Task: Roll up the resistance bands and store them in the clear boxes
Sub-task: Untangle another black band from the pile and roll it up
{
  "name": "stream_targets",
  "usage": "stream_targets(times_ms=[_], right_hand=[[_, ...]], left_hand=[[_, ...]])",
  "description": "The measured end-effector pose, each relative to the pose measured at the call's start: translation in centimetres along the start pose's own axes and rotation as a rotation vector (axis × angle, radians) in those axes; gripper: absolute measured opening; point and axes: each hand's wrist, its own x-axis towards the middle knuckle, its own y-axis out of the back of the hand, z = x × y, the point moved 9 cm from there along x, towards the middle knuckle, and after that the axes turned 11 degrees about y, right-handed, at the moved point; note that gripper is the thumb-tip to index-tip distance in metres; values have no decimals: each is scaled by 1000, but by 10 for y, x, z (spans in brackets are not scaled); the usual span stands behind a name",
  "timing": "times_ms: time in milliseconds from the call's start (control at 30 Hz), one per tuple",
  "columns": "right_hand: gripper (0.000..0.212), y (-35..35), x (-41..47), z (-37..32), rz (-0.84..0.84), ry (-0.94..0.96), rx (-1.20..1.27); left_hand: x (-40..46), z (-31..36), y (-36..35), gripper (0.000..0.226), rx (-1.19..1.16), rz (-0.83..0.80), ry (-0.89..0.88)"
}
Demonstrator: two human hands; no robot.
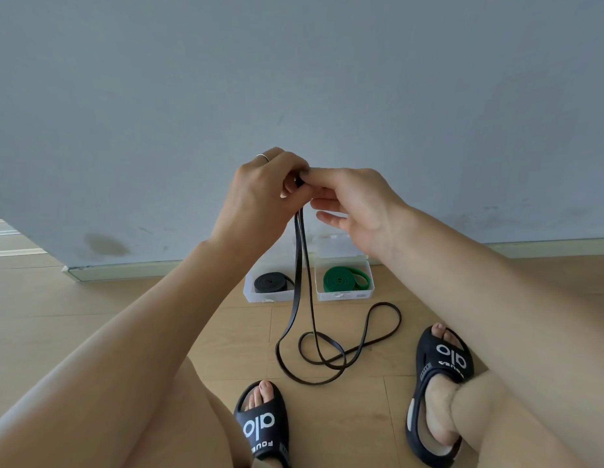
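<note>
Sitting against the grey wall [294, 79] on the wooden floor [91, 315], two clear boxes show their loads: the left box [260, 297] holds a rolled black band [272, 282], the right box [344, 295] a rolled green band [343, 280]. In front, a long black band [310, 349] loops across the floor, its upper end pinched by both the left hand [263, 197] and right hand [354, 204], fingers clenched on it.

Black band [299, 282], green roll [341, 280], black white-lettered sandals [261, 423], tan wood floor [142, 298].
</note>
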Motion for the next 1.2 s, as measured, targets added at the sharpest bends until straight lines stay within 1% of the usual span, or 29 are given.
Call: stream_targets(times_ms=[67,133,167,300,400,467,533,667,700,733,800,833,900,967,1067,1133,1200], right_hand=[[24,-2,0,2,-23,-20,39],[20,-3,1,4,-42,-25,63],[20,-4,2,4,-51,-22,69],[22,-6,2,1,-74,-7,82],[22,-10,-2,1,-111,-33,140],[21,-13,-4,3,-139,-64,172],[21,-12,-5,4,-151,-80,150],[16,-6,-4,-2,-147,-31,52],[17,-6,-4,-4,-152,-11,40],[22,-6,-3,-4,-155,3,35],[32,-5,0,-3,-146,20,55],[30,-5,1,-3,-143,25,77],[19,-6,2,-2,-143,14,142],[15,-7,3,-1,-136,-10,203],[14,-6,5,1,-134,-22,230],[14,-5,5,1,-121,-16,224],[19,-2,5,1,-115,16,164]], left_hand=[[0,-3,0,7,-34,7,71],[0,-5,0,3,-44,-6,116],[0,-5,0,1,-42,-11,125],[2,-6,3,5,-48,-39,144],[2,-11,2,7,-76,-60,183],[2,-10,2,9,-57,-53,153],[3,-8,2,11,-24,-57,108],[1,2,2,20,22,-87,-5],[0,3,2,24,25,-80,-19],[1,2,3,25,24,-64,-18],[2,-3,5,17,8,-29,26],[2,-5,7,11,-17,-18,56],[1,-8,6,5,-84,-44,113],[-1,-9,4,6,-117,-77,143],[-1,-10,3,7,-134,-91,160],[-1,-11,1,9,-126,-123,187],[-1,-12,-2,9,-99,-169,221]])
